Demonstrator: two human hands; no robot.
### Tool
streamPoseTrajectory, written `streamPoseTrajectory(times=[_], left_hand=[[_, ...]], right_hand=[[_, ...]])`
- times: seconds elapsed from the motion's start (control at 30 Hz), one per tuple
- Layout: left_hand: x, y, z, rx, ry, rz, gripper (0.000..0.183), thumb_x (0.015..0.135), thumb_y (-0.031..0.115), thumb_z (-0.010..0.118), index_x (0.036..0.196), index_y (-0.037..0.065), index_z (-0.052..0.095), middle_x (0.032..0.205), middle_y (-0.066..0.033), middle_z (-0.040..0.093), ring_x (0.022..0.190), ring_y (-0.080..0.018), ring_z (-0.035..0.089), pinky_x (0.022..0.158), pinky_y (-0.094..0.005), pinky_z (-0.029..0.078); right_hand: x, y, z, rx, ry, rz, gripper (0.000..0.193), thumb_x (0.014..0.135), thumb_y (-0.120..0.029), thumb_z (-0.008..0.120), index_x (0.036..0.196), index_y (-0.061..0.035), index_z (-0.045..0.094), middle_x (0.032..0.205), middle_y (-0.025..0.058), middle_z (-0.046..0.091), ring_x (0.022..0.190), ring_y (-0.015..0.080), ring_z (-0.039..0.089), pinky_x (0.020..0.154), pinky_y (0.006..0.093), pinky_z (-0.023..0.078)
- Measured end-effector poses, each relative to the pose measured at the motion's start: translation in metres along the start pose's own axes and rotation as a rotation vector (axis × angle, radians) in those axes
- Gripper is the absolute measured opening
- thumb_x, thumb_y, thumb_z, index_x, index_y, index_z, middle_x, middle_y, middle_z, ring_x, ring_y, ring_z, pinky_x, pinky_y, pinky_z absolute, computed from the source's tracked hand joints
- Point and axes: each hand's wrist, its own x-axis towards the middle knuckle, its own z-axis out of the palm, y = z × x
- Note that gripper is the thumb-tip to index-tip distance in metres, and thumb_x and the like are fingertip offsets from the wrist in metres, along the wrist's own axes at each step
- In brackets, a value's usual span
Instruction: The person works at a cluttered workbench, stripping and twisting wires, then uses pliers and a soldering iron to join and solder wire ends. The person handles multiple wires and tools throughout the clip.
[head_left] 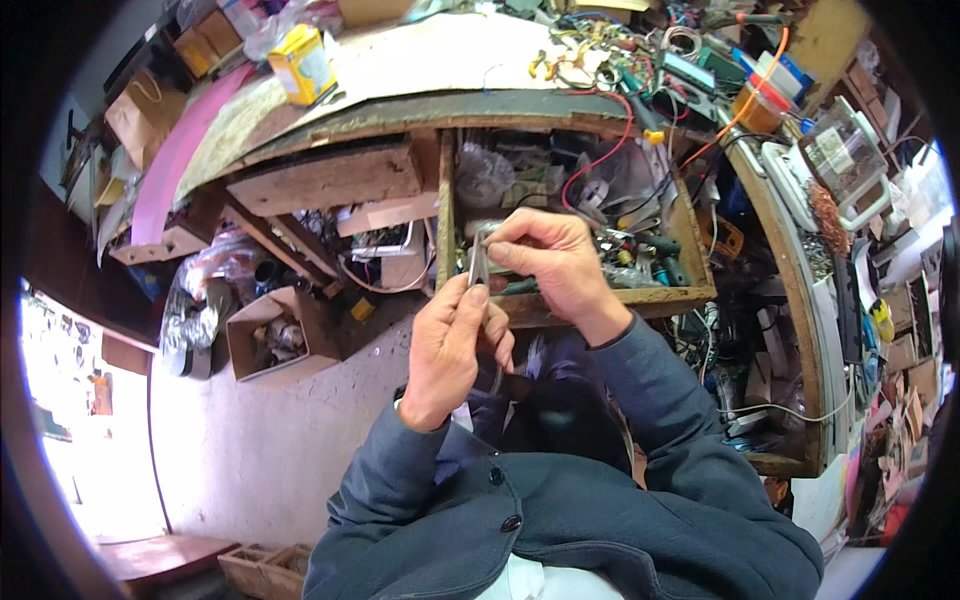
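My left hand (450, 350) is closed around a slim silver metal tool (479, 268), whose narrow end points up and away from me. I cannot make out the tool's exact kind. Beside that upper end, my right hand (555, 262) is pinched, thumb against forefinger, with its fingertips close to the metal. Whatever lies between those fingertips is too small to tell. Both hands are held up in front of an open wooden drawer (600, 303), full of small parts, plastic bags and screwdriver-like handles.
A worn workbench (430, 60) carries a yellow box (302, 66) and a heap of wires and tools (640, 70) at the right. A red cable (628, 125) hangs into the drawer. An open cardboard box (282, 335) with metal parts sits below, left of my hands.
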Motion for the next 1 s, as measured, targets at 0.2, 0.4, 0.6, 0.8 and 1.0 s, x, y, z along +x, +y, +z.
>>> streamPoseTrajectory(times=[0.2, 0.4, 0.6, 0.8, 1.0], left_hand=[[0.028, -0.009, -0.012, 0.021, 0.002, 0.080, 0.026, 0.114, 0.024, 0.046, 0.122, 0.001, 0.055, 0.078, -0.0052, 0.055, 0.061, -0.0161, 0.060, 0.057, -0.0308, 0.055], [0.059, -0.014, -0.024, -0.024, 0.117, 0.094, 0.028, 0.113, 0.026, 0.048, 0.124, 0.001, 0.056, 0.078, -0.0042, 0.056, 0.062, -0.0176, 0.059, 0.055, -0.0352, 0.057], [0.069, -0.026, -0.024, 0.034, 0.099, 0.151, 0.029, 0.114, 0.024, 0.044, 0.124, -0.001, 0.055, 0.076, -0.0037, 0.054, 0.062, -0.0153, 0.059, 0.056, -0.0326, 0.057], [0.073, -0.038, -0.046, -0.198, -0.102, 0.160, 0.028, 0.114, 0.025, 0.046, 0.122, 0.000, 0.055, 0.077, -0.0055, 0.058, 0.062, -0.0168, 0.062, 0.058, -0.0330, 0.057], [0.072, -0.033, -0.024, 0.121, 0.020, 0.179, 0.029, 0.114, 0.027, 0.046, 0.125, 0.001, 0.052, 0.077, -0.0049, 0.055, 0.063, -0.0174, 0.063, 0.059, -0.0335, 0.058]], right_hand=[[0.004, -0.018, 0.014, -0.841, 0.268, -0.492, 0.028, 0.082, -0.001, 0.078, 0.110, -0.0010, 0.074, 0.106, 0.0165, 0.068, 0.091, 0.0267, 0.071, 0.077, 0.0319, 0.059], [-0.029, -0.077, 0.132, -0.678, -0.235, -1.115, 0.035, 0.087, -0.024, 0.061, 0.111, -0.0001, 0.069, 0.114, 0.0161, 0.064, 0.090, 0.0258, 0.065, 0.073, 0.0391, 0.055], [-0.050, -0.079, 0.192, -0.624, 0.178, -1.404, 0.028, 0.093, -0.013, 0.061, 0.120, -0.0061, 0.065, 0.140, 0.0053, 0.052, 0.132, 0.0275, 0.051, 0.091, 0.0423, 0.053], [0.030, -0.088, 0.052, -0.915, -0.286, -1.165, 0.017, 0.089, -0.012, 0.064, 0.099, -0.0008, 0.072, 0.107, 0.0120, 0.074, 0.094, 0.0309, 0.072, 0.081, 0.0397, 0.061], [0.192, -0.078, -0.093, -1.842, 0.214, -0.662, 0.015, 0.089, -0.018, 0.064, 0.085, -0.0058, 0.072, 0.087, 0.0168, 0.070, 0.084, 0.0376, 0.070, 0.072, 0.0485, 0.057]])
